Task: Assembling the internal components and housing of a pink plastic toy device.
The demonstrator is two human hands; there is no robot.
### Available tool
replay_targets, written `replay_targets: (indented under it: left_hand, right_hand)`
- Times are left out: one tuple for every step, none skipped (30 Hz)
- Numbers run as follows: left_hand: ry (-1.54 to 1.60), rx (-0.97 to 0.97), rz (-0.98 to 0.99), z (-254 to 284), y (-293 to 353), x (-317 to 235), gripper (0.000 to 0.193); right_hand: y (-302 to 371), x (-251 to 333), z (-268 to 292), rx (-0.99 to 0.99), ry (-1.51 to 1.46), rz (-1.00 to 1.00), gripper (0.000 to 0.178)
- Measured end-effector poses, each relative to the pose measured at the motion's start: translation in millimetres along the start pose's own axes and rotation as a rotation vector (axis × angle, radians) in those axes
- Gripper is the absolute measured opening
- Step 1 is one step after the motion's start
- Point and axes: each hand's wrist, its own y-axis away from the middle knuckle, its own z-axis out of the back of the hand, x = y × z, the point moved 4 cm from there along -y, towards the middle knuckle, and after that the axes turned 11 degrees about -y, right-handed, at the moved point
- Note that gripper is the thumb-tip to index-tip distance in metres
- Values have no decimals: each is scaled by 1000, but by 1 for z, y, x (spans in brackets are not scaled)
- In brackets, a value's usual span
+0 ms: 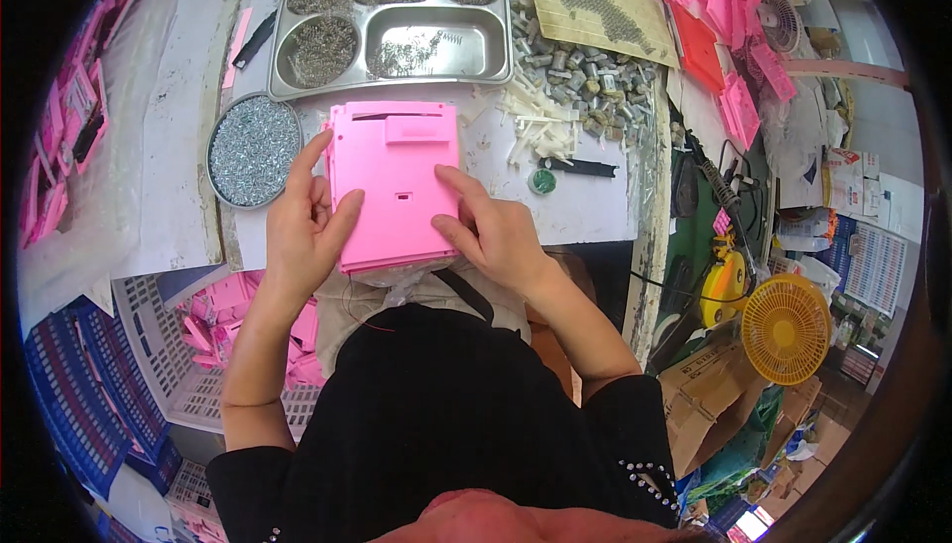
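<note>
A stack of flat pink plastic panels (397,231) lies at the table's front edge in front of my body. The top one has a small slot in its middle and a raised rectangle near its far end. My left hand (305,221) grips the stack's left side, thumb on top and forefinger stretched along the edge. From the right, my right hand (496,231) holds the opposite edge, fingers and thumb resting on the top panel. Left of the stack sits a round dish (212,178) full of small silvery screws (255,151). The undersides of the panels are hidden.
A metal compartment tray (446,27) with small springs stands behind the stack. To the right lie white plastic pieces (540,121), grey metal blocks (585,82) and a green-filled pot (541,181). A white crate (149,345) with pink parts stands lower left; a yellow fan (786,330), right.
</note>
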Motion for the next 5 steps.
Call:
replay_targets:
  left_hand:
    - [-8, -22, 10, 0, 4, 3, 69]
    - [-15, -43, 21, -1, 9, 6, 68]
    - [-23, -65, 31, -2, 12, 9, 68]
    - [-33, -81, 45, -3, 14, 12, 67]
    - [-44, -98, 59, -4, 16, 15, 67]
  right_hand:
    - [-2, 2, 1, 31, 16, 23, 60]
    - [-4, 3, 1, 61, 31, 46, 60]
    - [-6, 3, 3, 74, 22, 39, 61]
    - [-7, 2, 3, 90, 10, 33, 62]
    - [-9, 2, 4, 105, -3, 27, 63]
